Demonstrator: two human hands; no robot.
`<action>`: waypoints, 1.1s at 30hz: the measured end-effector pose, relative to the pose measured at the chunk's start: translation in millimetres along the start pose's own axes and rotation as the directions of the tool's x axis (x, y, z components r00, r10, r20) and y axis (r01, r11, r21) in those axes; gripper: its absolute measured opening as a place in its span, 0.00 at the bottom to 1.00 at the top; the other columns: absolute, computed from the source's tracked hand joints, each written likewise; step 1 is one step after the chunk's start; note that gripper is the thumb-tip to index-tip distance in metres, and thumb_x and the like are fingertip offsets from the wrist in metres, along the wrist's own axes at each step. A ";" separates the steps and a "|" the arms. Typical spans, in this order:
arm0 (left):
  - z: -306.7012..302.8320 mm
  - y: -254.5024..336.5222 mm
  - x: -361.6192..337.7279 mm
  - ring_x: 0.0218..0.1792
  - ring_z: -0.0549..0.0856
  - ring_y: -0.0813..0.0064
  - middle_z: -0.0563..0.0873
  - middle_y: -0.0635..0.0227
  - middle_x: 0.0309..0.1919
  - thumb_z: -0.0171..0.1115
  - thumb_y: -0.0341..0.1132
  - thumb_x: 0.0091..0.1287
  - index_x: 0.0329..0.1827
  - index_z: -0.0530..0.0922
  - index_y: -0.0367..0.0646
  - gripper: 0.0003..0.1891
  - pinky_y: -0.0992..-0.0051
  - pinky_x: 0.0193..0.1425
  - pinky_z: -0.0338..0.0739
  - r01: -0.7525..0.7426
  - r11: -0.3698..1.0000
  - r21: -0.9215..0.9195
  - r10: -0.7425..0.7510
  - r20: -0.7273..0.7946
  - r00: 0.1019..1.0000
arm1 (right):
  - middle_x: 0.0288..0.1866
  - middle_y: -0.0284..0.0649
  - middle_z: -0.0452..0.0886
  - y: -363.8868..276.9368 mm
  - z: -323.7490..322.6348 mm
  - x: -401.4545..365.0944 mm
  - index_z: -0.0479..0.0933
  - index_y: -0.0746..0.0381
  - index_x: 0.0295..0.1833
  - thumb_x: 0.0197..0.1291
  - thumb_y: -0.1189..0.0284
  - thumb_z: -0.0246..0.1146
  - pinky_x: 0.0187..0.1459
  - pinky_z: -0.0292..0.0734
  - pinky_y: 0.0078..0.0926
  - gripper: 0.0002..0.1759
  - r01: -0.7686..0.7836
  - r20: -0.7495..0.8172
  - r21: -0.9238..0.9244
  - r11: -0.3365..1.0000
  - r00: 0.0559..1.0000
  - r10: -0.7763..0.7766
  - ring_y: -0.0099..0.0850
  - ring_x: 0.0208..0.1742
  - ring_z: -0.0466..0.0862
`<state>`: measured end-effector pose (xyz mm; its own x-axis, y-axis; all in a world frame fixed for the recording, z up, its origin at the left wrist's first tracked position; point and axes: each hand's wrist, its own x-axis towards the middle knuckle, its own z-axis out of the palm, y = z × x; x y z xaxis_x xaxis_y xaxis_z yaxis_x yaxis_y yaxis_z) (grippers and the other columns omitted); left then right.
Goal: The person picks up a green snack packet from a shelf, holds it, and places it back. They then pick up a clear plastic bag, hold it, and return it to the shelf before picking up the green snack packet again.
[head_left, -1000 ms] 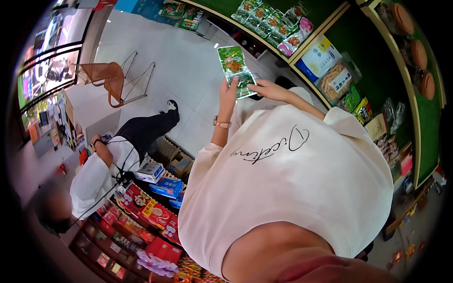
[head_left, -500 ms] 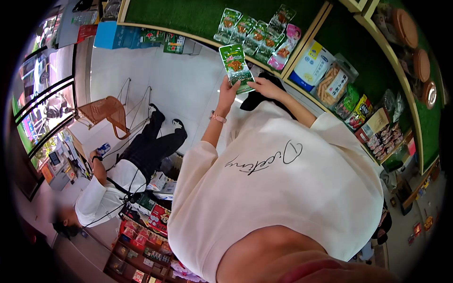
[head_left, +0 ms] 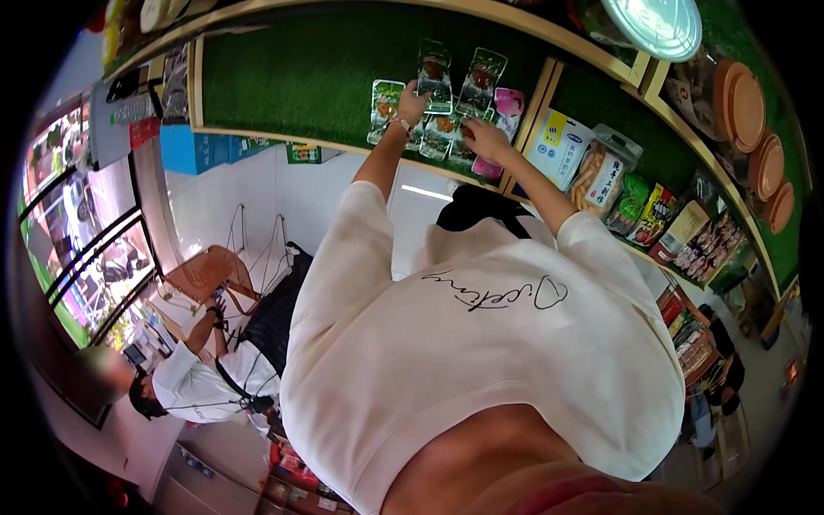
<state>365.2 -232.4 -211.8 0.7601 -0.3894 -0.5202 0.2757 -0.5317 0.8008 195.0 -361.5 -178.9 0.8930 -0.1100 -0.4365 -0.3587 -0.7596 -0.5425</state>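
My left hand [head_left: 412, 105], with a band on its wrist, is closed at the lower left edge of a dark green snack packet [head_left: 435, 73] over the green shelf [head_left: 292, 81]. Bent fingers of my right hand [head_left: 486, 140] press together among the packets, just below another green packet [head_left: 481, 79]; what they grip is hidden. A lighter green packet [head_left: 385, 107] lies left of my left hand. Between my hands is one more packet [head_left: 441, 133], and a pink packet [head_left: 508, 105] lies right of them.
Right of the wooden divider [head_left: 534, 112] are a blue and white bag [head_left: 558, 148], a tub of sticks [head_left: 598, 172] and several snack bags. Lidded jars [head_left: 738, 103] stand at far right. A person [head_left: 206, 382] in a white top is at lower left, near a brown chair [head_left: 209, 273].
Both hands have moved from in front of the shelf up to the packets on it. They have parted, and the packet they held together is no longer between them. The view has shifted.
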 end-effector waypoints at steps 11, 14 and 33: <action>61.9 -61.4 66.0 0.47 0.76 0.54 0.78 0.53 0.44 0.60 0.34 0.52 0.51 0.69 0.40 0.22 0.63 0.48 0.71 -0.198 0.922 0.333 0.191 0.055 0.980 | 0.51 0.42 0.70 31.6 16.0 -48.1 0.70 0.56 0.48 0.50 0.66 0.54 0.49 0.69 0.37 0.18 -0.003 0.098 0.074 0.997 0.995 -0.004 0.43 0.52 0.71; 52.6 -24.0 50.1 0.46 0.76 0.52 0.78 0.50 0.40 0.60 0.35 0.51 0.48 0.69 0.38 0.22 0.62 0.44 0.72 -0.151 0.839 0.523 0.130 0.076 0.989 | 0.47 0.38 0.72 33.5 18.9 -56.2 0.73 0.56 0.44 0.49 0.67 0.53 0.46 0.72 0.32 0.14 0.020 -0.040 0.068 0.997 0.999 -0.017 0.36 0.49 0.73; -51.3 -134.9 -164.8 0.40 0.78 0.55 0.74 0.49 0.48 0.58 0.32 0.50 0.54 0.69 0.41 0.25 0.65 0.45 0.72 -0.275 0.862 0.426 0.060 0.453 0.889 | 0.34 0.43 0.79 61.0 150.9 -269.1 0.75 0.62 0.40 0.53 0.62 0.54 0.38 0.72 0.28 0.16 -0.524 -0.100 0.725 0.446 0.562 0.821 0.37 0.36 0.80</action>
<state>233.0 -57.9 -218.8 0.4259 -0.7189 -0.5493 -0.2220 -0.6717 0.7068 -108.2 -281.5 -202.9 0.2340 -0.7496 -0.6191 -0.8252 0.1836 -0.5342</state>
